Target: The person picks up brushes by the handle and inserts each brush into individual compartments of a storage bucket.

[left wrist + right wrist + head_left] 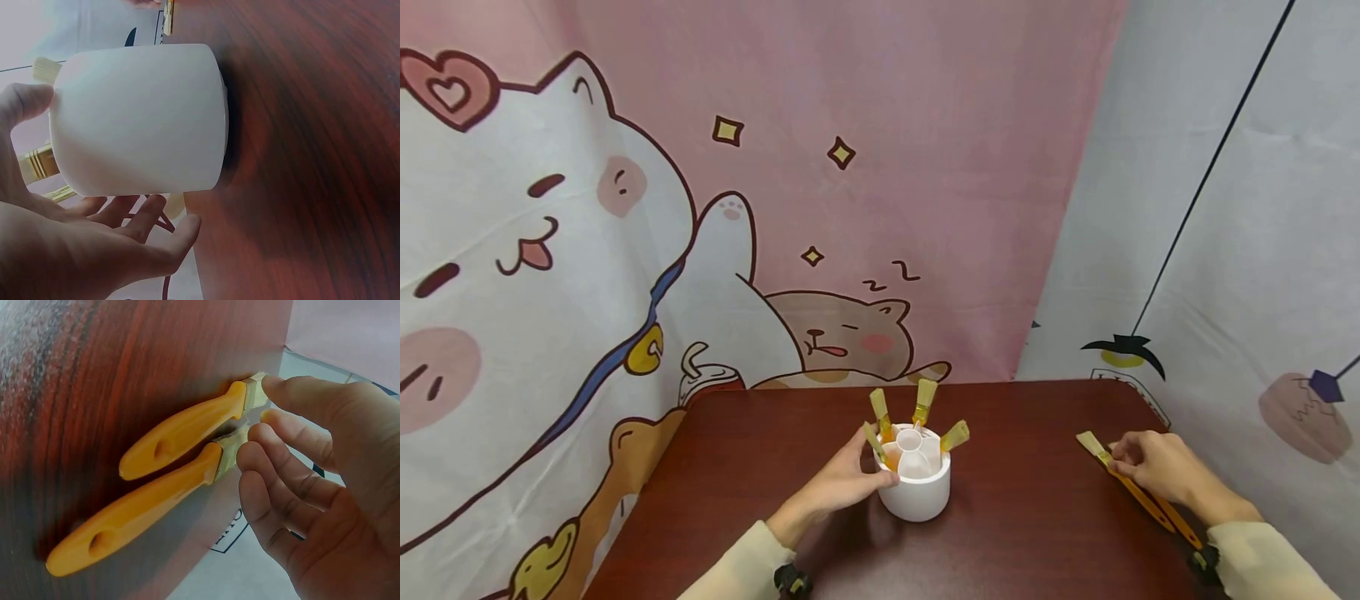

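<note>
A round white brush holder (914, 497) with inner compartments stands on the table. Several brushes (925, 400) stick out of it, bristles up. My left hand (842, 479) holds the holder from the left, its thumb at the rim and the other fingers along the side; the holder's smooth wall (140, 122) fills much of the left wrist view. Far to the right, two orange-handled paintbrushes (181, 434) lie side by side on the table. My right hand (1161, 467) is at their bristle ends, thumb and fingertips apart around the metal bands in the right wrist view.
The dark red-brown wooden table (1015, 483) ends at a cloth backdrop (925, 167) printed with cartoon cats. The backdrop also runs along the left and right sides, close to my right hand.
</note>
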A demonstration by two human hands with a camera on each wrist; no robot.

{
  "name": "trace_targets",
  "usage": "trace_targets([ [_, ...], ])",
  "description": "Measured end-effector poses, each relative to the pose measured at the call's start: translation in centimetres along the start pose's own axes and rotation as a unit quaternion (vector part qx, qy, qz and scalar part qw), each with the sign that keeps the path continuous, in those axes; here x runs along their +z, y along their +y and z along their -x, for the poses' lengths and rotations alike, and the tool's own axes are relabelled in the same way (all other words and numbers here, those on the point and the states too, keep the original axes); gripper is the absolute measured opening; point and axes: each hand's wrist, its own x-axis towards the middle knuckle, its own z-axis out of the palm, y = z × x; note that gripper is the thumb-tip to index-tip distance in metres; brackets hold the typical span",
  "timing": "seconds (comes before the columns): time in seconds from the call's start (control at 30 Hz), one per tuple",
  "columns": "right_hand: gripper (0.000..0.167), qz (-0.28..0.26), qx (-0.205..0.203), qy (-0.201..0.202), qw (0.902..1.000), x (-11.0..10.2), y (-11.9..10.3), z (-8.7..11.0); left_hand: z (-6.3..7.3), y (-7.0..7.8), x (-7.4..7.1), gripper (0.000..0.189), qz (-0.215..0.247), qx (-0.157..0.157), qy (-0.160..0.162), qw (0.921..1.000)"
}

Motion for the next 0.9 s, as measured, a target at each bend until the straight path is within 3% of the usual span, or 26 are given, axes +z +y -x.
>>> trace_targets([
  [0.37,0.014,-0.015,0.01,-0.016,0.9997,1.1,0.1,-0.3,1.1,0.1,0.5,0.085,-0.073,0.044,0.063,0.9943],
  [0.53,0.014,-0.03,0.014,-0.007,0.9994,1.5,0.0,-0.3,1.2,0.1,1.0,0.084,-0.097,0.042,0.077,0.9915],
  [0.9,0.024,-0.037,0.025,0.02,0.9988,2.2,-1.2,-0.6,1.1,0.0,1.4,0.102,-0.091,0.025,0.084,0.9921],
])
